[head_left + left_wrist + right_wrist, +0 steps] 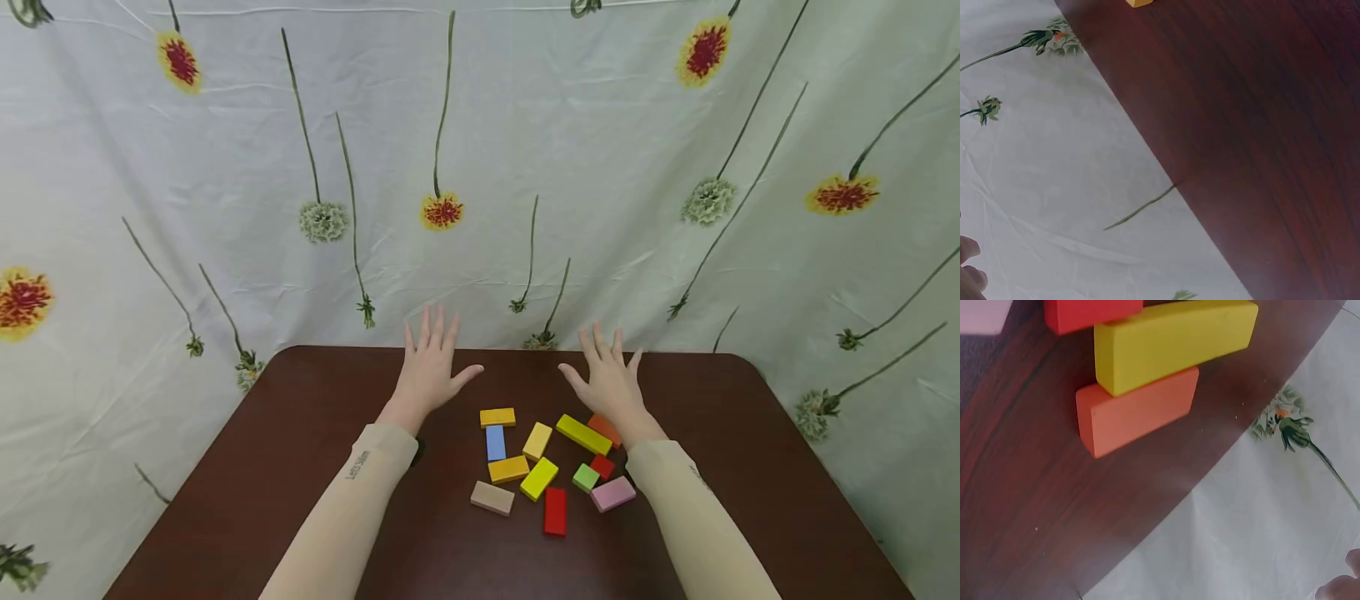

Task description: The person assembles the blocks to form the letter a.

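Observation:
Both hands hold nothing, fingers spread, over the far part of the brown table. The left hand is up and left of the blocks; its fingertips show at the lower left edge of the left wrist view. My right hand is just beyond an orange block and a long yellow block. Between the forearms lie a blue block, a green block, a pink block, a red block, a beige block and several others. In the right wrist view, the orange block lies beside the yellow one.
The dark brown table has rounded far corners. Behind it and along its sides hangs a pale cloth printed with flowers. One corner of a yellow-orange block shows at the top of the left wrist view.

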A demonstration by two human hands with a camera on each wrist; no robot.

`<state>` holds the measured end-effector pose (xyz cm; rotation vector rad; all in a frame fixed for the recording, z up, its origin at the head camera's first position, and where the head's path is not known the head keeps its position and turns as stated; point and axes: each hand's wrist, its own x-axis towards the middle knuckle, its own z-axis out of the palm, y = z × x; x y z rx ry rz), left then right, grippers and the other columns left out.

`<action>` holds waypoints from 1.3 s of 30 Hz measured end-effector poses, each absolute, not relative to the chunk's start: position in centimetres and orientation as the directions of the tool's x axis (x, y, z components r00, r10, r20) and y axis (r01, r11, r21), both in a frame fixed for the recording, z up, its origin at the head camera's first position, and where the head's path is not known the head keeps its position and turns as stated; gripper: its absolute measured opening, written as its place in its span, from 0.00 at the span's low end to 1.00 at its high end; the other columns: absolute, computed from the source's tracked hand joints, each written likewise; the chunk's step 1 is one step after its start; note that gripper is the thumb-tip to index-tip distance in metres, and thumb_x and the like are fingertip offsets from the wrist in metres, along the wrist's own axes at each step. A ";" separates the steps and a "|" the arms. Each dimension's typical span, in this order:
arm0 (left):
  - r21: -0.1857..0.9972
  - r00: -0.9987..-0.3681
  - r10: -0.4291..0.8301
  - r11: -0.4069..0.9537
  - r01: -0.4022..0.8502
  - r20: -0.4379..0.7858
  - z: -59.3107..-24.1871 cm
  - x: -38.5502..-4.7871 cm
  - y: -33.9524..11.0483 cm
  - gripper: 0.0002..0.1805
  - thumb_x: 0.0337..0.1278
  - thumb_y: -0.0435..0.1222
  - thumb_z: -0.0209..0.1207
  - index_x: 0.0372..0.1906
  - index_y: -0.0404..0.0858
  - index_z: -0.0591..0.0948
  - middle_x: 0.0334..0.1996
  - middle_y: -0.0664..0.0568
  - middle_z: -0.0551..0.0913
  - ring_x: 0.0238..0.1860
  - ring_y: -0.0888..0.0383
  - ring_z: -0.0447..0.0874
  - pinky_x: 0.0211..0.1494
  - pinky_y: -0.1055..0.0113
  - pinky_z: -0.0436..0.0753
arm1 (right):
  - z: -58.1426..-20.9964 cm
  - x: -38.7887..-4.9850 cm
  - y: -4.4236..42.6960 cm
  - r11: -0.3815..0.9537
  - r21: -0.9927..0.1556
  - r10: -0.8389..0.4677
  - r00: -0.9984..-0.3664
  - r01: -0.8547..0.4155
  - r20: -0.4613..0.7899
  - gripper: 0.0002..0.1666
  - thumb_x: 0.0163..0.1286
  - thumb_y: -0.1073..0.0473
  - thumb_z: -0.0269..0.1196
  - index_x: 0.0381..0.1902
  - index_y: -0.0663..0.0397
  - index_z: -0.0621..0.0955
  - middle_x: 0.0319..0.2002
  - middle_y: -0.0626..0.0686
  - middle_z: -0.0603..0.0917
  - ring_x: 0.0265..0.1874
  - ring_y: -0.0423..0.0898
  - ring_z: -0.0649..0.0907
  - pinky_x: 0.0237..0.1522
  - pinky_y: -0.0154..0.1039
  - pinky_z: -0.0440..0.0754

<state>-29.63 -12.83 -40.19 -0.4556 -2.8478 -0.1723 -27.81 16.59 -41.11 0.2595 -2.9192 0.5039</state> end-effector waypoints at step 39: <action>0.131 -0.902 0.388 0.900 0.415 0.189 -47.7 -28.6 -9.2 0.35 0.66 0.52 0.59 0.72 0.39 0.68 0.71 0.42 0.68 0.74 0.43 0.61 0.73 0.45 0.64 | -47.3 -24.8 11.3 0.947 -0.232 -0.159 -0.949 -0.224 0.271 0.33 0.69 0.45 0.64 0.64 0.59 0.76 0.61 0.61 0.79 0.58 0.60 0.78 0.57 0.55 0.79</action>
